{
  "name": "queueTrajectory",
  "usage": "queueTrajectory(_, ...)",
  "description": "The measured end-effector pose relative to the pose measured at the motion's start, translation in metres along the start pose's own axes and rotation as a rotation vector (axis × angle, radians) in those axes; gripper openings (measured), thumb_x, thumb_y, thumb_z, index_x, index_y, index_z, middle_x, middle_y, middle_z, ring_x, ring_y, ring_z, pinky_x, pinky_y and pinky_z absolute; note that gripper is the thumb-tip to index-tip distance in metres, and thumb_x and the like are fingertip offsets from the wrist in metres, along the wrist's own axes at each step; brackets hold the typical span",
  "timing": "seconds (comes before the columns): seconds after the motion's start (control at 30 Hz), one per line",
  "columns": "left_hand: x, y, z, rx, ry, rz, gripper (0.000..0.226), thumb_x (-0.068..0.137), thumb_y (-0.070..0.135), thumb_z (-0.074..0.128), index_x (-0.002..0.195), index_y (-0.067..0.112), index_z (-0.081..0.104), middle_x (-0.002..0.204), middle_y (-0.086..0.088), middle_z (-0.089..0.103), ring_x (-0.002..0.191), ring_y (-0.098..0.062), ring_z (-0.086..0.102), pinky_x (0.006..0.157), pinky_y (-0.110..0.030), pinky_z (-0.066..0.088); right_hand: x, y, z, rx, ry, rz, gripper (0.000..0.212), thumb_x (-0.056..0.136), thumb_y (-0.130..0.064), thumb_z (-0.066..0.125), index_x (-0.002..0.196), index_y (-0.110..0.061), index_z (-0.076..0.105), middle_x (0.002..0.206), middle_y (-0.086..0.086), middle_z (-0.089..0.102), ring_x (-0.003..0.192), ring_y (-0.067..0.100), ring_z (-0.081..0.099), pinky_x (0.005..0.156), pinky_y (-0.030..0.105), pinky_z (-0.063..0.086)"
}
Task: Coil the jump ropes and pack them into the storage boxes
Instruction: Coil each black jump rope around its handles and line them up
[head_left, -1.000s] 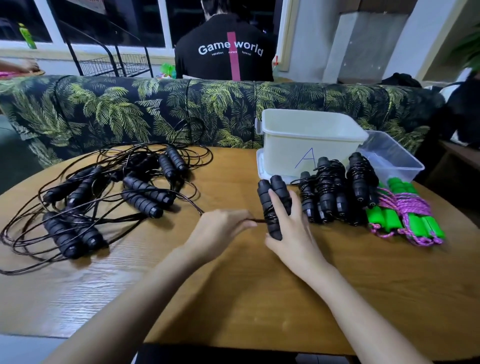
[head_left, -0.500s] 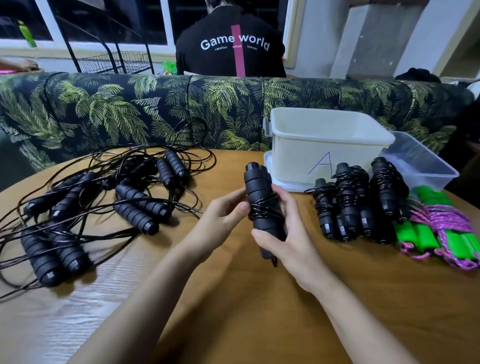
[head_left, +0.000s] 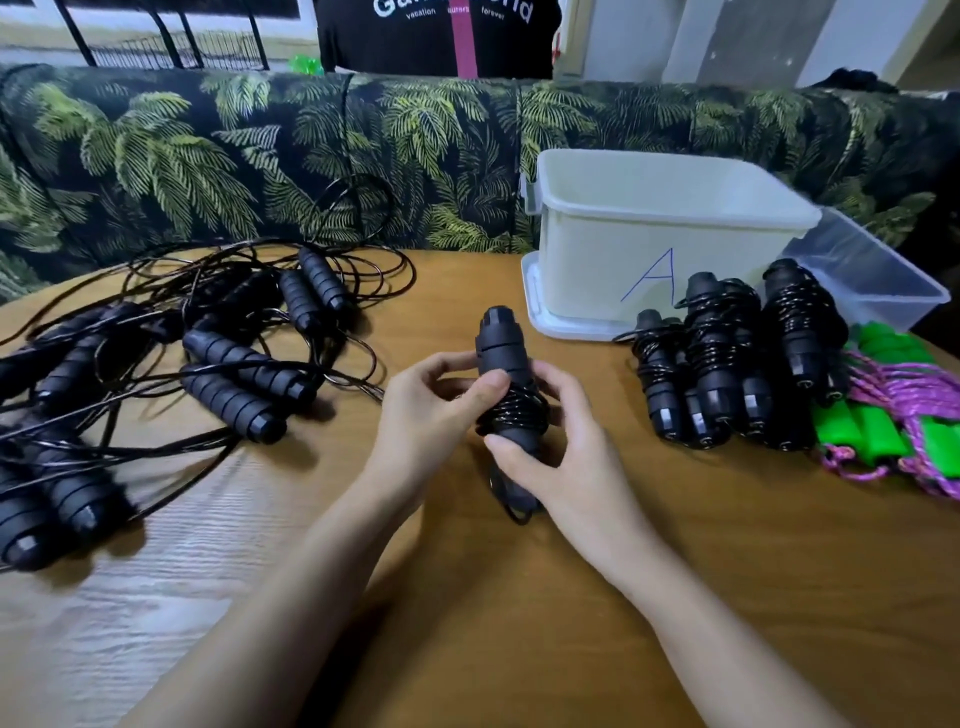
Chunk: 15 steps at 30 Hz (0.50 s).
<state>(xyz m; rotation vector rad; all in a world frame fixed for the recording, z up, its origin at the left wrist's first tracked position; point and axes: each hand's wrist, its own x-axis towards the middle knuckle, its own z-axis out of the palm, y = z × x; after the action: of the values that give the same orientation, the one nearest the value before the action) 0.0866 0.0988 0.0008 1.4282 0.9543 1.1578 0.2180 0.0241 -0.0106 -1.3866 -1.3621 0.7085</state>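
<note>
I hold a coiled black jump rope upright over the wooden table, its cord wound round the paired handles. My left hand grips it from the left, thumb across the coil. My right hand grips the lower part from the right. A short loop of cord hangs below. Several uncoiled black ropes lie tangled at the left. Several coiled black ropes lie at the right, beside green-handled ropes with pink cord. A white box marked A and a clear box stand behind them.
A sofa with a palm-leaf print runs behind the table. A person in a black shirt is beyond it, back turned. The white box sits on a white lid.
Both hands have lifted the coiled rope off the table and brought it nearer to me, upright. The left hand moved from the cord's end onto the coil.
</note>
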Motion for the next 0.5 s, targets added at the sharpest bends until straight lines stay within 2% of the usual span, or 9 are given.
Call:
queueTrajectory(0.07,-0.002,0.004,-0.005,-0.004,-0.008,-0.006,0.024,0.082,0.018,0.075,0.105,0.015,0.069,0.076,0.009,0.075,0.074,0.001,0.069,0.066,-0.011,0.05,0.0,0.0,0.0,0.051,-0.023,0.01,0.065,0.084,-0.025,0.076,0.14,-0.033,0.043,0.133,-0.017,0.057,0.12,-0.01,0.049,0.098,0.01,0.038)
queueTrajectory(0.13,-0.003,0.007,-0.01,-0.037,-0.02,-0.009,0.032,0.073,0.027,0.076,0.103,0.018,0.069,0.08,0.006,0.077,0.077,-0.002,0.07,0.07,-0.013,0.05,0.001,0.001,-0.003,0.113,-0.04,0.006,0.067,0.081,-0.033,0.07,0.143,-0.03,0.044,0.136,-0.012,0.058,0.127,0.002,0.051,0.109,0.028,0.041)
queueTrajectory(0.23,-0.004,0.01,-0.013,-0.104,-0.032,-0.031,0.038,0.066,0.026,0.075,0.102,0.017,0.069,0.08,0.0,0.077,0.077,-0.005,0.071,0.07,-0.013,0.051,0.003,0.001,-0.007,0.198,-0.057,-0.001,0.066,0.083,-0.026,0.066,0.145,-0.023,0.044,0.138,-0.007,0.059,0.131,0.008,0.051,0.113,0.042,0.039)
queueTrajectory(0.37,-0.002,0.013,-0.016,-0.178,-0.053,-0.062,0.036,0.069,0.014,0.074,0.103,0.015,0.065,0.072,0.004,0.075,0.07,-0.001,0.068,0.066,-0.01,0.048,0.003,0.0,-0.012,0.337,-0.086,0.027,0.063,0.085,-0.025,0.066,0.144,-0.021,0.046,0.132,0.0,0.064,0.127,0.018,0.056,0.111,0.051,0.04)
queueTrajectory(0.5,-0.001,0.012,-0.018,-0.209,-0.125,-0.084,0.054,0.069,0.017,0.071,0.121,0.009,0.061,0.075,0.008,0.072,0.072,0.001,0.065,0.068,-0.009,0.047,0.001,0.0,-0.013,0.414,-0.119,0.028,0.06,0.089,-0.017,0.06,0.146,-0.018,0.043,0.132,0.002,0.064,0.125,0.021,0.058,0.107,0.046,0.046)
